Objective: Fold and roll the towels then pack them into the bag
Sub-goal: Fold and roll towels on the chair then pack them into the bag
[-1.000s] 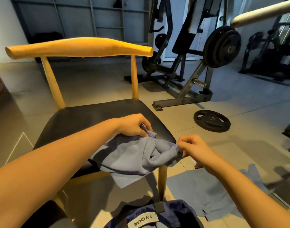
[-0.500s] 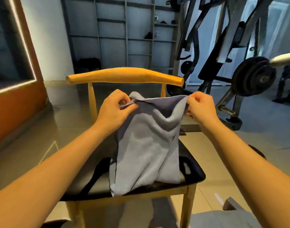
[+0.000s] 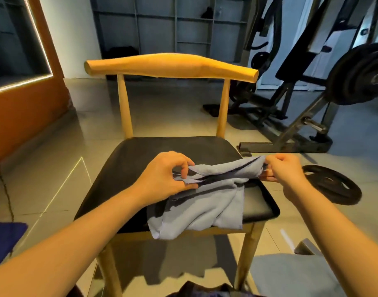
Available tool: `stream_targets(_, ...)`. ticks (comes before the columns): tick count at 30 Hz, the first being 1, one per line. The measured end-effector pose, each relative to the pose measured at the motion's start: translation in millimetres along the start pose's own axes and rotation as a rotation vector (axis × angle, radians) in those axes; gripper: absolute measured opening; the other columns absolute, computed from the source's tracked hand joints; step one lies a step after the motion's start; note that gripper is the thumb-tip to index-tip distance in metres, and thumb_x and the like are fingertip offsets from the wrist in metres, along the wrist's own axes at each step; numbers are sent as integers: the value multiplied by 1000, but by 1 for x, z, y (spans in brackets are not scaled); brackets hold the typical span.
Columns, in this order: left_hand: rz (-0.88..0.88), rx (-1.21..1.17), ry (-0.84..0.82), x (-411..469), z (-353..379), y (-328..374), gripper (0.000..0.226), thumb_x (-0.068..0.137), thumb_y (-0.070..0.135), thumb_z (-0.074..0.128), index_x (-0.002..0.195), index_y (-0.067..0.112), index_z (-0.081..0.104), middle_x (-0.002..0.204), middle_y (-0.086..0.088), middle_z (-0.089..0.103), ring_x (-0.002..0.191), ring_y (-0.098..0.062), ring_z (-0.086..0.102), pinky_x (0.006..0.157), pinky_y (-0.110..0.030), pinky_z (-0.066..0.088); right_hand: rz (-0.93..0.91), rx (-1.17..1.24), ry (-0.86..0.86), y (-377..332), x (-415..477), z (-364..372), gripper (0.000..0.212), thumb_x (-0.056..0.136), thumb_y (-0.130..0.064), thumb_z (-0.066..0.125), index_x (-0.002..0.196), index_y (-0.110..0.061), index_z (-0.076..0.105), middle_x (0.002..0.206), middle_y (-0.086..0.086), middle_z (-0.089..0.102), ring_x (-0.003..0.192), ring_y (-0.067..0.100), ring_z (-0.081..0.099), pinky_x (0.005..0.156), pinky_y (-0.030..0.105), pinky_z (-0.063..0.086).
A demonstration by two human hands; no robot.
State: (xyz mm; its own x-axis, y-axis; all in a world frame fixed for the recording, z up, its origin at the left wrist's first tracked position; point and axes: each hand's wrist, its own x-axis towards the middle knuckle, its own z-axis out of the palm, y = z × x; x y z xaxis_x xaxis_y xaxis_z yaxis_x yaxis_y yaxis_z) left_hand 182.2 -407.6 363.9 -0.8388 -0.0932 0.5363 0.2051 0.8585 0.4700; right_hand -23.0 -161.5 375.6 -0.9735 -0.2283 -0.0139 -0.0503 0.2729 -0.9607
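Note:
A pale blue-grey towel point(image 3: 207, 202) lies doubled over on the black seat of a wooden chair point(image 3: 141, 159), its lower edge hanging past the seat's front. My left hand point(image 3: 166, 174) pinches the towel's upper left corner just above the seat. My right hand point(image 3: 280, 168) pinches the upper right corner near the seat's right edge. The upper edge is stretched between both hands. The dark bag point(image 3: 205, 291) shows only as a sliver at the bottom edge. A second grey towel point(image 3: 291, 275) lies on the floor at the lower right.
The chair's curved wooden backrest point(image 3: 171, 65) stands behind the seat. A loose weight plate point(image 3: 333, 185) lies on the floor to the right, with a weight machine point(image 3: 312, 93) behind it. A blue item point(image 3: 4, 239) sits at the left edge. An orange wall panel point(image 3: 23, 108) stands far left.
Both hands picked the towel up off the seat's front, held it hanging in front of the backrest, then lowered it. It now lies doubled on the seat, corners still pinched.

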Motion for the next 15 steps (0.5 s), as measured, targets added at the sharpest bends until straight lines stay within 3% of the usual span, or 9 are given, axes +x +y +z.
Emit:
stream_targets(4, -16, 61, -45, 2, -2, 10, 47, 70, 55, 87, 98, 35, 55, 99, 18, 64, 98, -6, 58, 83, -29, 51, 32, 9, 3, 4, 1, 2, 19, 99, -12, 57, 104, 0, 72, 100, 21, 72, 93, 36, 72, 56, 27, 61)
stream_targets(6, -7, 86, -74, 6, -6, 9, 56, 70, 57, 86, 111, 36, 54, 98, 19, 61, 96, -8, 57, 84, -32, 50, 30, 29, -13, 1, 0, 0, 19, 99, -11, 56, 101, -3, 73, 97, 17, 73, 89, 33, 73, 54, 26, 59)
stream_targets(10, 6, 175, -199, 7, -12, -3, 54, 71, 64, 77, 116, 36, 62, 111, 19, 55, 104, -8, 51, 91, -31, 45, 43, 35, -24, 1, -2, -5, 18, 99, -9, 54, 90, -8, 70, 99, 17, 73, 89, 33, 74, 69, 36, 62)
stream_targets(15, -179, -2, -308, 5, -14, -14, 50, 84, 28, 77, 127, 41, 58, 122, 22, 60, 115, 3, 56, 99, -29, 52, 22, 1, -37, 4, -3, -5, 18, 101, -11, 54, 95, -7, 70, 100, 14, 73, 89, 29, 74, 66, 32, 61)
